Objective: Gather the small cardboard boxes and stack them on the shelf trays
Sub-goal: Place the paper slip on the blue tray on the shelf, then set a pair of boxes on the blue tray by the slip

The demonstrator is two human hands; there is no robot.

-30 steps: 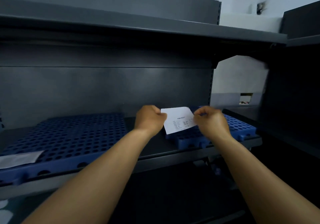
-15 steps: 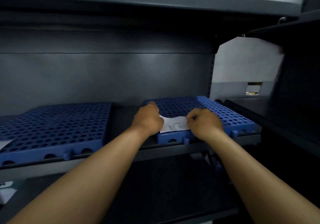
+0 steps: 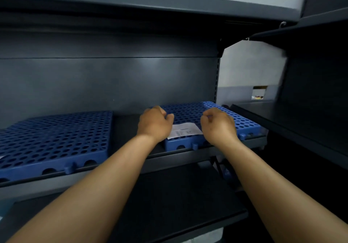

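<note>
Change: the paper slip [image 3: 185, 130], held up between both hands a second ago, is now lying flat on the right tray [image 3: 212, 114].
Left hand [image 3: 155, 125]: fingers curling, covering the slip's left end; grip cannot be told.
Right hand [image 3: 218, 125]: fingers curling at the slip's right end; contact unclear.
Left tray [image 3: 56, 139]: sitting well apart on the same shelf [image 3: 169, 157].

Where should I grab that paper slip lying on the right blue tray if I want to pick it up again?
Probably by its front edge. The paper slip lies flat on the right blue tray, close to the tray's front rim, with the left hand and right hand at its two ends. Come from the front, slide a fingertip under that near edge and pinch, since a flat sheet offers nothing to grip from above.
</note>
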